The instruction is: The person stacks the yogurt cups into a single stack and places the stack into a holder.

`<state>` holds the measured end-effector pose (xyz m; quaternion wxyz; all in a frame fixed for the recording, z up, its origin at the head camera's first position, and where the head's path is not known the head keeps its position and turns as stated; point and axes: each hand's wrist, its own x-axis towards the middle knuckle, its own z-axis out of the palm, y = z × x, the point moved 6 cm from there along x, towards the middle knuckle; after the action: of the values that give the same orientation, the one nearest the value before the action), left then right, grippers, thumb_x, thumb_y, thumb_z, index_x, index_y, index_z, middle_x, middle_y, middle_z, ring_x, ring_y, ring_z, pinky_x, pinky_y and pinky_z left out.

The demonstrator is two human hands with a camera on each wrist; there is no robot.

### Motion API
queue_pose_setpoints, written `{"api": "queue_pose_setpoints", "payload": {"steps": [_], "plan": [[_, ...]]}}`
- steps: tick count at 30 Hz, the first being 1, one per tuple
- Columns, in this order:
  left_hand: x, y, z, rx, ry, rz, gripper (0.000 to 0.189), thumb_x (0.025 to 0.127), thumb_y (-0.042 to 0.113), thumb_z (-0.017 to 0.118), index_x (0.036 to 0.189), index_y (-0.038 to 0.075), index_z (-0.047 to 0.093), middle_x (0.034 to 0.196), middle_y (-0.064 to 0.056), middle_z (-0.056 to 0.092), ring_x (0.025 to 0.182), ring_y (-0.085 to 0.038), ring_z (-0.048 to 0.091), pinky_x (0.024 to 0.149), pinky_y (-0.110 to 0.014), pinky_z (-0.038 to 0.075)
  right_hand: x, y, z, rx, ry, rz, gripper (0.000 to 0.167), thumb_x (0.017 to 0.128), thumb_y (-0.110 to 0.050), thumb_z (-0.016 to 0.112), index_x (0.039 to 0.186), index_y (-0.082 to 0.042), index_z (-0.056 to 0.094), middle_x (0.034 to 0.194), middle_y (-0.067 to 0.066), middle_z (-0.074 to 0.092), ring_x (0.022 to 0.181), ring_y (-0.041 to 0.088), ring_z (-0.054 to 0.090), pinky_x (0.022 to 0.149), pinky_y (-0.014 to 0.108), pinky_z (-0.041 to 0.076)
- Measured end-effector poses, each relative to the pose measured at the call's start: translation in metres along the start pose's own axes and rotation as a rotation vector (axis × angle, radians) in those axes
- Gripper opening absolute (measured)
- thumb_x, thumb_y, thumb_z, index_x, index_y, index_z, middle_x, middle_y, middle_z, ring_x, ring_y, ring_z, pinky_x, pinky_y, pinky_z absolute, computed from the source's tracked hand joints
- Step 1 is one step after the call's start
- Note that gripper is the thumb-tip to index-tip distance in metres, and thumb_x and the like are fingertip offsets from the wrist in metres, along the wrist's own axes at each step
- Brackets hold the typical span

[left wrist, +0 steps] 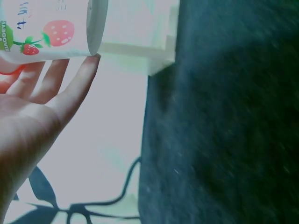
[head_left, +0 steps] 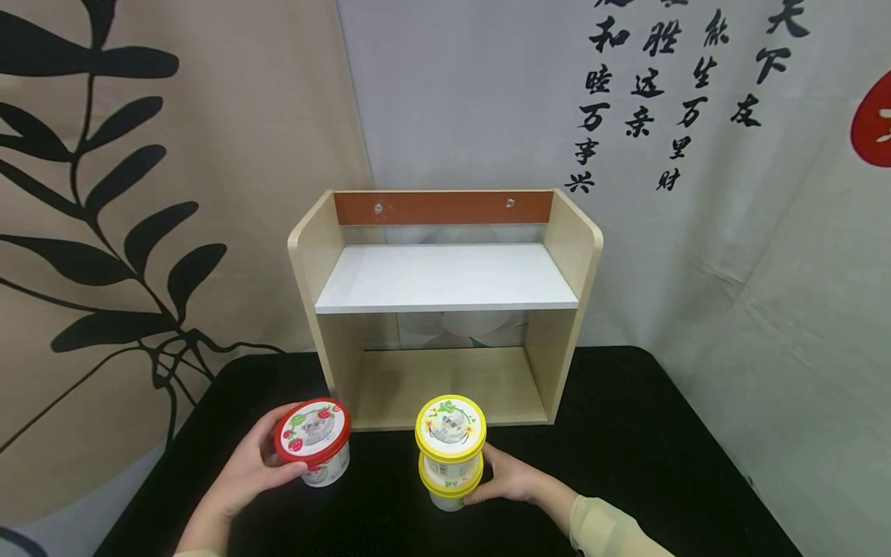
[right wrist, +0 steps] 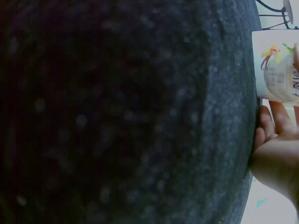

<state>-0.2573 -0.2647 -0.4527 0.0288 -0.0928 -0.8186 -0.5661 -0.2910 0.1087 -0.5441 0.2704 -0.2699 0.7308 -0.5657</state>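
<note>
My left hand [head_left: 244, 473] grips a round cup with a red lid [head_left: 313, 430] in front of the shelf's left side. Strawberries are printed on its white wall [left wrist: 51, 35], and in the left wrist view its base is off the black tabletop. Two yellow-lidded cups stand one on top of the other in front of the shelf's middle. My right hand [head_left: 513, 476] holds the lower yellow-lidded cup [head_left: 447, 501] from the right, with the upper yellow-lidded cup [head_left: 451, 428] resting on it. Only one flower-printed cup [right wrist: 275, 70] shows in the right wrist view.
A small two-tier shelf unit [head_left: 445, 277] with a white upper board and pale wooden sides stands at the back of the black table [head_left: 626, 449]. Behind it hang fabric backdrops with a dark leaf print [head_left: 111, 263] and black characters.
</note>
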Motion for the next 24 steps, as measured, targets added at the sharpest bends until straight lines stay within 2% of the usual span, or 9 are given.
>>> {"api": "queue_pose_setpoints", "payload": {"steps": [4,10,16,24], "plan": [[0.006,0.014,0.006,-0.010,-0.012,0.049,0.075,0.082,0.010,0.078,0.144,0.007,0.036,0.136,-0.014,0.046,0.110,-0.005,0.056,0.086,-0.033,0.053,0.000,-0.001,0.000,0.008,-0.007,-0.008,0.092,0.081,-0.007,0.081,0.154,-0.014,0.026,0.146,0.007,0.046,0.138,0.030,0.037,0.113,0.064,0.018],[0.015,0.036,0.014,-0.051,-0.045,0.144,0.076,0.080,0.003,0.077,0.144,0.003,0.036,0.137,-0.018,0.046,0.113,-0.006,0.055,0.087,-0.031,0.053,0.000,-0.002,0.000,0.010,-0.013,-0.012,0.091,0.081,-0.007,0.080,0.154,-0.013,0.025,0.146,0.007,0.046,0.137,0.030,0.038,0.112,0.064,0.020],[0.023,0.054,0.020,-0.076,-0.057,0.212,0.074,0.081,0.002,0.075,0.144,0.003,0.036,0.136,-0.014,0.047,0.115,-0.009,0.055,0.088,-0.031,0.053,0.000,0.000,-0.001,0.007,-0.011,-0.009,0.092,0.082,-0.009,0.080,0.154,-0.014,0.025,0.147,0.007,0.045,0.138,0.031,0.037,0.112,0.065,0.019],[0.030,0.073,0.030,-0.077,-0.049,0.247,0.076,0.081,0.004,0.076,0.145,0.005,0.036,0.137,-0.011,0.047,0.118,-0.011,0.053,0.089,-0.031,0.052,0.002,0.004,-0.001,0.010,-0.012,-0.012,0.092,0.082,-0.012,0.081,0.154,-0.016,0.025,0.146,0.005,0.046,0.138,0.032,0.037,0.112,0.065,0.018]]}}
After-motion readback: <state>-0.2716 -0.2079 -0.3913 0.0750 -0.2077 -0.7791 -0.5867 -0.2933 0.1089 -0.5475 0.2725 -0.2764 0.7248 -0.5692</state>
